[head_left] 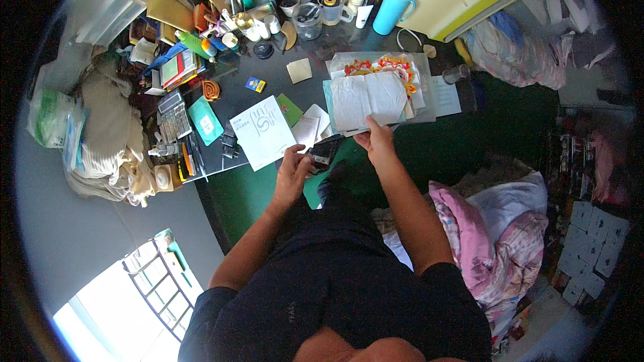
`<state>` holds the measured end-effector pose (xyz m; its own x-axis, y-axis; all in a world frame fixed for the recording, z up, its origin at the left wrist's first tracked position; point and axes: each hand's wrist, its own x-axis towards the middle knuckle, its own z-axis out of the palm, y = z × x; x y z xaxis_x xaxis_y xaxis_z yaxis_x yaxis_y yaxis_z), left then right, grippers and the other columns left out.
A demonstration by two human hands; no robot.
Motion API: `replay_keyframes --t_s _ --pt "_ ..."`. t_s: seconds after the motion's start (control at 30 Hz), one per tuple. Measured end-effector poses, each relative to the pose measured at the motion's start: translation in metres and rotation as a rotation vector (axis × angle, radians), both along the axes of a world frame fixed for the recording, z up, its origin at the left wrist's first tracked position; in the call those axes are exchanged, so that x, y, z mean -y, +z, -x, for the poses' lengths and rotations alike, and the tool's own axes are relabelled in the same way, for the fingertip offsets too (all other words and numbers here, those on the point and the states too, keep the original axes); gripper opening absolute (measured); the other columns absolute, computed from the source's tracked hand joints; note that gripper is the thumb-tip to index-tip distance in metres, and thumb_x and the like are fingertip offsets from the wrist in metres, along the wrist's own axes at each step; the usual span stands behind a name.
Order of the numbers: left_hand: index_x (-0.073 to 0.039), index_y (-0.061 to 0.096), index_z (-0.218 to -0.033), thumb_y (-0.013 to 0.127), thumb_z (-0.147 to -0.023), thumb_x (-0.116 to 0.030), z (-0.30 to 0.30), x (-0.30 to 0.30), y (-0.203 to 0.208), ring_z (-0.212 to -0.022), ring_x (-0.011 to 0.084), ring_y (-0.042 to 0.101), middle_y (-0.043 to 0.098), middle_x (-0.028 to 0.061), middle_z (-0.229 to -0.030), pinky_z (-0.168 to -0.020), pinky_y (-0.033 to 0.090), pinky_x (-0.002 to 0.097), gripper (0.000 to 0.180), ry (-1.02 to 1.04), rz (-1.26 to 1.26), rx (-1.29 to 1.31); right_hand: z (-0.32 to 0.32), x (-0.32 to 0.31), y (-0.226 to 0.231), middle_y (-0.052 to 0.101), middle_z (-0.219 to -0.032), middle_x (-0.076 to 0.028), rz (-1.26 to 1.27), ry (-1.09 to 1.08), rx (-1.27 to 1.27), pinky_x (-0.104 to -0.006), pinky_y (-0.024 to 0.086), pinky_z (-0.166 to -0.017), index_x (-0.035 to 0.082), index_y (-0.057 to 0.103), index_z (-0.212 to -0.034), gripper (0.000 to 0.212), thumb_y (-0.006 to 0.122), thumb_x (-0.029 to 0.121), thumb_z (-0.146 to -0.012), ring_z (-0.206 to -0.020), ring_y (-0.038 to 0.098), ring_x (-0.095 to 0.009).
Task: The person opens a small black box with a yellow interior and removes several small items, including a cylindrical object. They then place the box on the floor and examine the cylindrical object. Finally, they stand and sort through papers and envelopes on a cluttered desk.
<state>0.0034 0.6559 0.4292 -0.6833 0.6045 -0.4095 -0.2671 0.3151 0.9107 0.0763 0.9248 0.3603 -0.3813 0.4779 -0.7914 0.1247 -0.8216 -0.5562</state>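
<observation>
At the front edge of the dark desk, my right hand [377, 142] grips a stack of papers, thumb on top and fingers underneath. Its top sheet [365, 102] is white and creased; clear plastic sleeves and a red-and-yellow paper decoration [389, 66] show behind it. My left hand [293, 171] is curled beside the near corner of a white printed booklet [262, 132]. Its fingers are closed, and what they hold is hard to see. Just right of it is a small black object [325, 153], and loose white papers [308, 129] lie above.
Bottles, cups and a blue flask [394, 7] line the desk's back. A calculator [174, 117], a teal packet [205, 121] and pens sit at the left. A clear glass [456, 74] stands at the right edge. Pink bedding [463, 228] lies to my right.
</observation>
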Motion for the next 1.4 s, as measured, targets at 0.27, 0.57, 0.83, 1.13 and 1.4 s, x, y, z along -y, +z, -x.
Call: replay_keyframes --t_s 0.27,0.57,0.83,1.13,1.4 --pt "-0.001 0.047 -0.141 0.056 -0.109 -0.017 -0.001 0.001 0.005 -0.091 0.0166 0.068 0.071 0.0124 -0.108 -0.079 0.057 0.0330 0.036 0.061 -0.007 0.027 -0.005 -0.016 -0.014 0.066 -0.095 -0.007 0.069 -0.106 -0.077 -0.0362 0.063 -0.064 0.007 0.061 -0.117 0.026 0.072 0.024 -0.099 -0.074 0.065 -0.021" --pt "-0.001 0.048 -0.140 0.055 -0.109 -0.017 -0.001 0.007 0.007 -0.091 0.0170 0.068 0.070 0.0118 -0.109 -0.079 0.057 0.0329 0.036 0.049 0.019 0.011 -0.008 -0.038 -0.010 0.067 -0.097 -0.008 0.047 -0.208 -0.118 -0.0352 0.066 -0.064 0.006 0.063 -0.117 0.022 0.071 0.018 -0.099 -0.076 0.067 -0.021" --pt "0.000 0.048 -0.139 0.054 -0.110 -0.017 -0.001 0.007 0.006 -0.088 0.0168 0.067 0.071 0.0119 -0.106 -0.077 0.056 0.0318 0.035 0.046 0.011 -0.001 -0.015 -0.042 -0.003 0.071 -0.096 -0.012 -0.051 0.022 -0.002 -0.0399 0.066 -0.065 0.001 0.062 -0.115 0.034 0.073 0.029 -0.099 -0.077 0.073 -0.025" --pt "0.000 0.050 -0.137 0.055 -0.109 -0.017 -0.004 0.011 0.006 -0.089 0.0163 0.067 0.071 0.0116 -0.108 -0.078 0.055 0.0324 0.033 0.070 0.004 0.001 -0.042 -0.030 0.030 0.074 -0.099 -0.014 -0.712 0.554 0.272 -0.0445 0.060 -0.075 0.002 0.064 -0.114 0.036 0.076 0.031 -0.096 -0.086 0.072 -0.028" --pt "-0.001 0.054 -0.135 0.057 -0.108 -0.018 -0.009 0.015 -0.003 -0.090 0.0164 0.069 0.070 0.0102 -0.108 -0.077 0.056 0.0316 0.032 0.063 -0.010 0.034 0.012 -0.062 0.060 0.056 -0.145 -0.020 -1.890 1.105 0.350 -0.0572 0.044 -0.107 0.009 0.065 -0.135 0.052 0.079 0.023 -0.087 -0.134 0.050 -0.043"
